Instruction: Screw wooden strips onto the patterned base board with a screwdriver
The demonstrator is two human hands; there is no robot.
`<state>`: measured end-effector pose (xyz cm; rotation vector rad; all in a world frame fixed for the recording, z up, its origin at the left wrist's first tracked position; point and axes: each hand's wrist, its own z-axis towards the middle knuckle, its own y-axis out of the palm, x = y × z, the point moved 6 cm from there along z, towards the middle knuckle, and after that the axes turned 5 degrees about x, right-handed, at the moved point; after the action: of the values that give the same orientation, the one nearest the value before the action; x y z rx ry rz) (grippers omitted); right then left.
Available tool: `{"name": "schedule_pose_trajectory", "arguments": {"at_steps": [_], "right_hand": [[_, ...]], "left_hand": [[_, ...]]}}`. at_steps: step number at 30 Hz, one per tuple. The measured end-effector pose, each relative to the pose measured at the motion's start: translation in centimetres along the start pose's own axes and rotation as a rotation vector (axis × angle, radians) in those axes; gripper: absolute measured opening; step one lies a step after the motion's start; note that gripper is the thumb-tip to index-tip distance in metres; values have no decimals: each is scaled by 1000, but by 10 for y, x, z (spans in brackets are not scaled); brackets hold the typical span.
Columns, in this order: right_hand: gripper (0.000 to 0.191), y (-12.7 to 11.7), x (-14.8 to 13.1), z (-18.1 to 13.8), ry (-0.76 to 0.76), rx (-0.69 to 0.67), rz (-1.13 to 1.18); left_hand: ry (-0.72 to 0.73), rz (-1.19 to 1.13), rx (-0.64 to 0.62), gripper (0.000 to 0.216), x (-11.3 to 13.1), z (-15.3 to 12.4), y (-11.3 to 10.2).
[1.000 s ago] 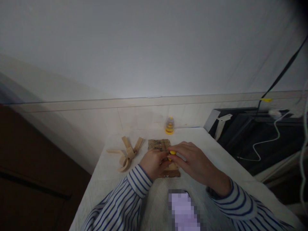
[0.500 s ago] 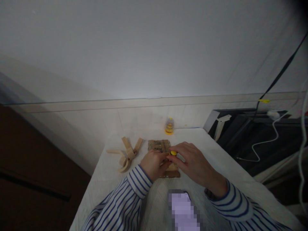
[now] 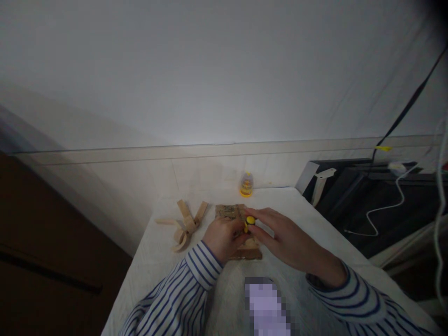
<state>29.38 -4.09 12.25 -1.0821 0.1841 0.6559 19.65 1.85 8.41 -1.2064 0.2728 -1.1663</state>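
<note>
A flat brown wooden board (image 3: 234,212) lies on the white table (image 3: 154,261) in front of me. My left hand (image 3: 222,238) rests on the board's near left part with its fingers curled down against it. My right hand (image 3: 280,231) reaches in from the right, and its fingertips pinch a small yellow-topped tool (image 3: 249,220) that stands on the board. What the tool's tip touches is hidden by my fingers. Both sleeves are striped blue and white.
A wooden assembly of angled strips (image 3: 184,223) lies left of the board. A small yellow and clear container (image 3: 246,184) stands at the table's far edge by the wall. Dark furniture with white cables (image 3: 385,205) is to the right. A blurred purple patch (image 3: 266,305) sits near me.
My right hand has flattened and stretched out a little, with the yellow tool turning slightly between its fingertips. My left hand has stayed on the board.
</note>
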Motion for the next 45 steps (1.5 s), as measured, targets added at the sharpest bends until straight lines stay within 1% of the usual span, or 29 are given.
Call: {"name": "schedule_pose_trajectory", "arguments": {"at_steps": [5,12,19,27,31,35,37,41,45], "right_hand": [[29,-1,-4,3,-58,-24,-5],[21,-3,-2,3,-67,6,-103],[14,-3,-2,2,-37,19,-102],[11,2,-2,2,-27,40,-105],[13,3,-5,4,-20,39,-112],[28,-2,-8,6,-31,33,-45],[32,-3,-10,6,-51,10,-12],[27,-4,-12,6,-95,-19,-17],[21,-5,-7,6,-70,17,-54]], "left_hand": [[7,-12,-36,13,1,-1,-1],[31,24,-54,14,1,-2,2],[89,15,-75,15,4,-2,3],[55,16,-39,17,7,-4,0],[7,79,0,21,5,-3,2],[25,87,-3,21,4,-4,5],[43,66,-6,22,4,-4,5],[37,28,-12,24,3,-3,5],[25,18,-28,23,1,-3,7]]}}
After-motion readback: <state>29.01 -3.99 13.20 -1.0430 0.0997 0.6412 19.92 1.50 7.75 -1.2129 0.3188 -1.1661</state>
